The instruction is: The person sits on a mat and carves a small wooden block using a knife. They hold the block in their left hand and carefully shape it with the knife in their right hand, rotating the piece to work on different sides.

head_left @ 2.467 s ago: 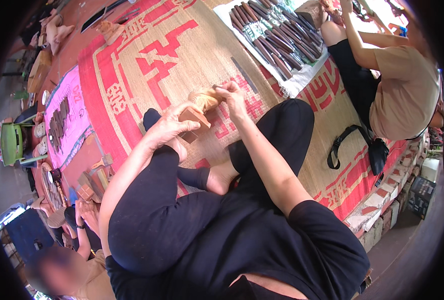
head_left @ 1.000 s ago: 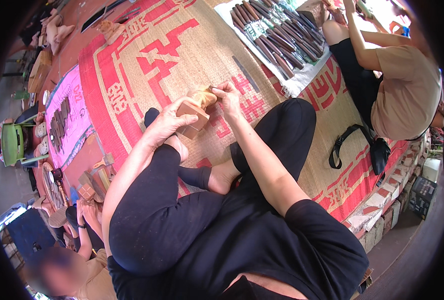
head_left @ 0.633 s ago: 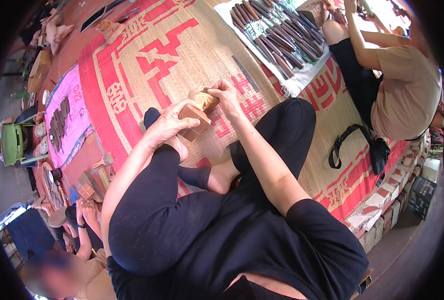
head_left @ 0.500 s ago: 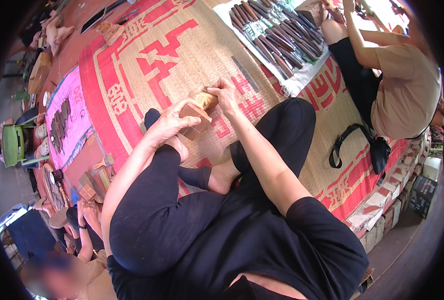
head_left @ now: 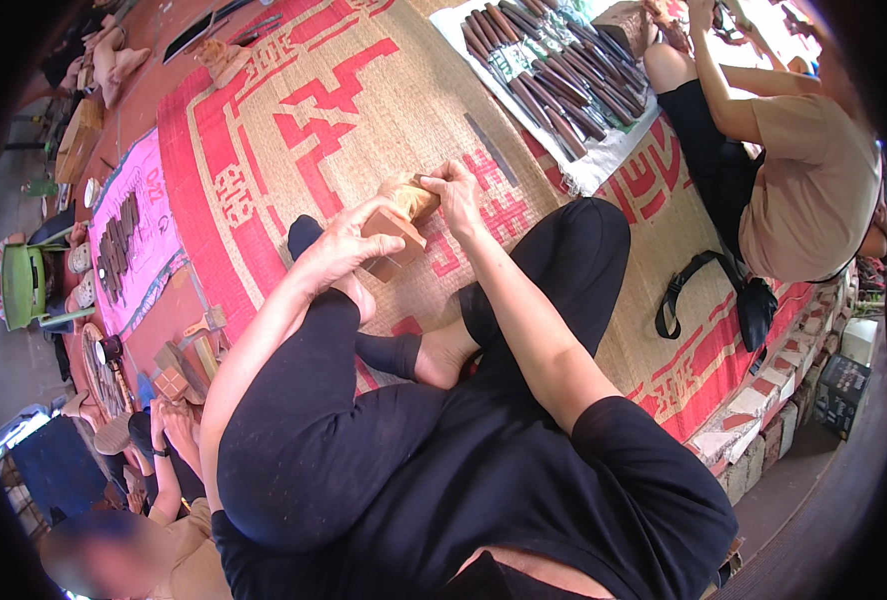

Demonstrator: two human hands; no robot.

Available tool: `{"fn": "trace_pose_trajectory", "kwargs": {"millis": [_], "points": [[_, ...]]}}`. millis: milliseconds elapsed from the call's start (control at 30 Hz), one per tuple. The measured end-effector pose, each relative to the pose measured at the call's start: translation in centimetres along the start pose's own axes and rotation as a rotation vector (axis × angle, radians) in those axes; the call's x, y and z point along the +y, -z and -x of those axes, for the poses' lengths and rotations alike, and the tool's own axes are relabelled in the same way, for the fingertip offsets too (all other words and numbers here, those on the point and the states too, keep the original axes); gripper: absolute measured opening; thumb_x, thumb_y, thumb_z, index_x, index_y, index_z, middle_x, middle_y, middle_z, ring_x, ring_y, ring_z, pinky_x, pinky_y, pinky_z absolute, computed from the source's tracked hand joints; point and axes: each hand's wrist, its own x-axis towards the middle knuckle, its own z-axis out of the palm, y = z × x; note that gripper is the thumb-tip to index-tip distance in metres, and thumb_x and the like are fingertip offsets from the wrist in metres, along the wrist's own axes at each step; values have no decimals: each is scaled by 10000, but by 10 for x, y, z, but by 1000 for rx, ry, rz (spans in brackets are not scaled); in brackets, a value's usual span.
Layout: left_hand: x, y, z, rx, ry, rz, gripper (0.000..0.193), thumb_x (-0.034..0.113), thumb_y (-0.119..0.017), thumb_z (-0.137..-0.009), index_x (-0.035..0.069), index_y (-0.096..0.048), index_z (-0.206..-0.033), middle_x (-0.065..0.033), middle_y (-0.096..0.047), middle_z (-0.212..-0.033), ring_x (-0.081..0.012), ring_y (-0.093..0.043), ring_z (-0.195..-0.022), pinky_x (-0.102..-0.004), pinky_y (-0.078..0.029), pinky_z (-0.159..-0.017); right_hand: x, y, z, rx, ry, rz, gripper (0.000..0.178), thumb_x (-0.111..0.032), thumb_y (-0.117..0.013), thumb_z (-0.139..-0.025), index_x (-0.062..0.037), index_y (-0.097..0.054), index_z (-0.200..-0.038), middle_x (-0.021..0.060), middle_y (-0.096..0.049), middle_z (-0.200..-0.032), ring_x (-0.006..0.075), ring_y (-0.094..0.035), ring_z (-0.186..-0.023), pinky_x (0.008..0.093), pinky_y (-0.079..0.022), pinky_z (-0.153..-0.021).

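A wooden carving [head_left: 401,237] with a square brown block at its near end and a pale yellow, rounded far part is held above the mat in front of my crossed legs. My left hand [head_left: 344,240] wraps round the block, thumb across its near face. At the carving's far right side is my right hand [head_left: 456,203], its thumb and fingers pinched together against the pale part. Something small and dark shows at those fingertips, too small to name. The carving's underside and left side are hidden by my left hand.
A woven straw mat [head_left: 264,215] with red patterns lies beneath me. Far right, a white cloth [head_left: 604,172] bears several dark-handled tools [head_left: 554,85]. A seated person [head_left: 804,170] and a black waist bag [head_left: 759,310] are at right. A pink cloth [head_left: 154,220] with tools lies left.
My right hand has shifted slightly to the right along the carving's pale end, still pinched. The left hand and the block stay almost in place.
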Motion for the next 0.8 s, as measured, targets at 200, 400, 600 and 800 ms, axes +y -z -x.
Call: {"fn": "trace_pose_trajectory", "kwargs": {"millis": [200,400,600,800], "points": [[-5,-2,2,-68,-55,-86,346,157,-730,-796,123,-585,-1108,-15,-609,-1007,-112,-545,-981,-269,-419,-870,16,16,-24,99,-197,-354,134,22,-640,-799,-40,-530,-755,77,-621,-748,176,-635,-685,293,-532,-646],[-1,-4,2,-64,-4,-13,332,122,-725,-788,103,-593,-1092,-18,-605,-1008,-117,-541,-992,-274,-415,-880,-1,2,6,-115,-14,-35,112,-26,-673,-775,-46,-584,-710,39,-642,-741,126,-620,-726,279,-506,-667],[-3,-4,0,-157,-46,-84,317,94,-710,-805,97,-589,-1098,-13,-603,-1018,-109,-532,-1001,-264,-411,-883,8,11,-20,141,-169,-275,115,-41,-672,-785,-53,-563,-748,54,-632,-726,125,-607,-704,265,-497,-612],[-1,-1,0,-121,15,18,323,93,-717,-799,107,-588,-1096,-10,-601,-1011,-113,-537,-992,-263,-417,-870,5,-2,3,-150,16,-123,95,-29,-680,-759,-33,-585,-761,62,-659,-757,144,-617,-747,285,-498,-690]]}}
